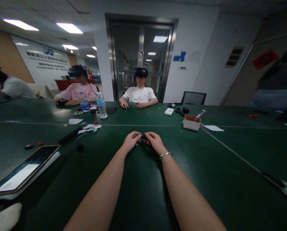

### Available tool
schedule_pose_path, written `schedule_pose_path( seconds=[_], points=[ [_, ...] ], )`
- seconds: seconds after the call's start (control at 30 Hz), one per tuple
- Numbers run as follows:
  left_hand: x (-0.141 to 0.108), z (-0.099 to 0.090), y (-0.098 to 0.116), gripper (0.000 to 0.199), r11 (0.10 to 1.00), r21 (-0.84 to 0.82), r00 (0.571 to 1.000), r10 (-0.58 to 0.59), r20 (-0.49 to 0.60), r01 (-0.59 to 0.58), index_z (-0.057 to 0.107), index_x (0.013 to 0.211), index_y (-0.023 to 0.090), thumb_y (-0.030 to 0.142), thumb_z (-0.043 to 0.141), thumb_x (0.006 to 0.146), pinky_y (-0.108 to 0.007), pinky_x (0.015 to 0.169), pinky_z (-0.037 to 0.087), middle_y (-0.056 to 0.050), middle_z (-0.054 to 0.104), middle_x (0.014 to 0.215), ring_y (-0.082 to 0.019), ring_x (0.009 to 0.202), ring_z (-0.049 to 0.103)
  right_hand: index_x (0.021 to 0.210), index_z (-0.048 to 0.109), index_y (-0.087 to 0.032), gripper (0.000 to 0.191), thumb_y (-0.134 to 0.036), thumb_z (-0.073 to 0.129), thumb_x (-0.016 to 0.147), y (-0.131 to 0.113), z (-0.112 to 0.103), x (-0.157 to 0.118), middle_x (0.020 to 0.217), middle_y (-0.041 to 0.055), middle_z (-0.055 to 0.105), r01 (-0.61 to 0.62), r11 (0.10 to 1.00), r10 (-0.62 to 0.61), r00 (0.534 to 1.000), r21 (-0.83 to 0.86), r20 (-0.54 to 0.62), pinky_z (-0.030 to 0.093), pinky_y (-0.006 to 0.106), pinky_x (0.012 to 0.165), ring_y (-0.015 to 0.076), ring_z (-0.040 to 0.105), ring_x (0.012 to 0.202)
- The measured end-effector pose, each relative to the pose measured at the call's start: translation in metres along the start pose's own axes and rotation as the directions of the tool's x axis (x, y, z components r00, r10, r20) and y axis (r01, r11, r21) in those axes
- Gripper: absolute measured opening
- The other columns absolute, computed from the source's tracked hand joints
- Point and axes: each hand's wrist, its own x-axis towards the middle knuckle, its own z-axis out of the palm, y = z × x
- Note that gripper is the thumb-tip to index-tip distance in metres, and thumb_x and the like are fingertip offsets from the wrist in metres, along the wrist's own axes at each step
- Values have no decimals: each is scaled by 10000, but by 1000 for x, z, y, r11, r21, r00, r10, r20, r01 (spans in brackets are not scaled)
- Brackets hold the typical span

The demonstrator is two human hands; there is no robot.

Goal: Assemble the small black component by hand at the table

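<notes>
Both my arms reach forward over the dark green table (138, 192). A small black object (143, 136) is held between my hands, just above or on the tabletop; its details are too small to tell. My left hand (132, 141) pinches its left end with thumb and fingers. On the other side my right hand (155, 141) grips the right end, and a silver bracelet (166, 155) circles that wrist.
At left lie a phone (25, 170) on a white stand, a black cylinder (70, 135), a small black piece (79, 145) and crumpled paper (89, 128). Beyond are bottles (101, 106), a box (192, 123) and seated people; a cable (230, 149) crosses the right side.
</notes>
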Motion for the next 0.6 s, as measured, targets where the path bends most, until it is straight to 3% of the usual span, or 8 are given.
schedule_pose_path(
  seconds=[0.23, 0.47, 0.6],
  points=[
    [2, -2, -4, 352, 999, -4, 998, -49, -37, 48, 625, 812, 133, 480, 608, 754, -202, 518, 429, -40, 635, 686, -103, 587, 563, 988, 639, -159, 285, -262, 656, 723, -6, -1, -10, 701, 3, 641, 37, 999, -37, 999, -21, 31, 442, 223, 544, 91, 552, 559],
    [4, -6, -9, 545, 954, 301, 998, 15, -68, 6, 580, 604, 166, 635, 392, 810, -250, 520, 371, -1, 534, 481, -117, 453, 479, 1003, 643, -162, 347, -293, 692, 685, -7, -3, -12, 740, 11, 637, 61, 998, -63, 993, 22, 100, 443, 239, 561, 101, 552, 594],
    [-1, -7, -1, 593, 930, 367, 996, 23, -91, 12, 554, 529, 178, 664, 355, 805, -265, 554, 368, 2, 503, 431, -129, 439, 464, 1031, 643, -167, 373, -292, 699, 683, -7, -5, -13, 777, 18, 639, 89, 996, -92, 987, 28, 133, 447, 240, 582, 105, 559, 625]
  ],
)
